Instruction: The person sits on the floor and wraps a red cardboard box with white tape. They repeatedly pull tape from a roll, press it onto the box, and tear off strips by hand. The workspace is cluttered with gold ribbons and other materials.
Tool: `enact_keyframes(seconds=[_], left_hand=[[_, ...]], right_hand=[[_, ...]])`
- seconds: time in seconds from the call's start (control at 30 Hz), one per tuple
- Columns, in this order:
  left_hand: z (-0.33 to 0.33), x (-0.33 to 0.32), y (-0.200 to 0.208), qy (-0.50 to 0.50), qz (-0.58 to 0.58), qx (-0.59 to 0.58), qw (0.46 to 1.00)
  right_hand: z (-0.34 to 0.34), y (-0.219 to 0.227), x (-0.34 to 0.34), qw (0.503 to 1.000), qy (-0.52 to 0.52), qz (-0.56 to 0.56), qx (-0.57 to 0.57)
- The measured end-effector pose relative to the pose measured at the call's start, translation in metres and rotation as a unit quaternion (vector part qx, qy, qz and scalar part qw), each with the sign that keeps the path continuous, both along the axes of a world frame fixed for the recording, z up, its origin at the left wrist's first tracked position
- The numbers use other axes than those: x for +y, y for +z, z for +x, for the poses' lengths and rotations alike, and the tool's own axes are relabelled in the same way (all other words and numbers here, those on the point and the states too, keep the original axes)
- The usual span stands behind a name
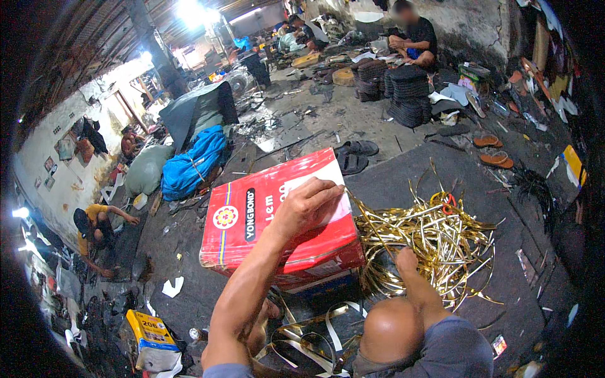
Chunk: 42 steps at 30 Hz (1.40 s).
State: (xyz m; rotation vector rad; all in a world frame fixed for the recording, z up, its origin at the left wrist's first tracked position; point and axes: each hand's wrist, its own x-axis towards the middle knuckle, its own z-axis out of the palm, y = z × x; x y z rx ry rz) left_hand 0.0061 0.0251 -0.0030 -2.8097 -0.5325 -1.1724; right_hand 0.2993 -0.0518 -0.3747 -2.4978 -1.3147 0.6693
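Probably light, springy and slick, the loose heap of shiny metallic-gold strips (454,246) looks prone to snagging, so a free end, pinched flat, suits best. It lies right of the large red cardboard box (321,240), spread just beyond the right hand (406,259), which is closed, any grip hidden; the left hand (309,200), over the box, seems to pinch one thin gold strand (370,217).

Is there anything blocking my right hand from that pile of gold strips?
Nothing visible does: your right hand is right at the near left side of the gold strips. The red box stands to the left, not between them.
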Motion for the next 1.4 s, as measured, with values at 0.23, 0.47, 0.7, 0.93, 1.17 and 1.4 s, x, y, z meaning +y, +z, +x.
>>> enact_keyframes(seconds=[0.23,0.47,0.7,0.93,1.17,1.4], left_hand=[[-0.003,-0.014,0.004,0.091,0.061,0.084,0.99],[-0.011,-0.007,0.0,0.102,-0.047,0.155,0.982],[0.047,-0.106,-0.034,0.057,0.036,-0.059,0.996],[0.002,-0.256,-0.33,0.305,-0.476,0.145,0.812],[-0.038,-0.307,-0.412,0.265,-0.497,0.349,0.749],[-0.037,-0.271,-0.302,0.298,-0.62,0.127,0.715]], right_hand=[[0.011,-0.03,-0.005,0.998,0.038,0.041,-0.034],[0.008,-0.049,-0.014,0.98,0.119,0.075,-0.142],[0.078,-0.008,-0.018,0.937,-0.142,0.315,0.048],[0.104,0.172,-0.073,0.721,-0.278,0.617,0.149],[0.099,0.204,-0.126,0.769,-0.138,0.56,0.275],[0.009,0.319,-0.151,0.855,0.121,0.448,0.23]])
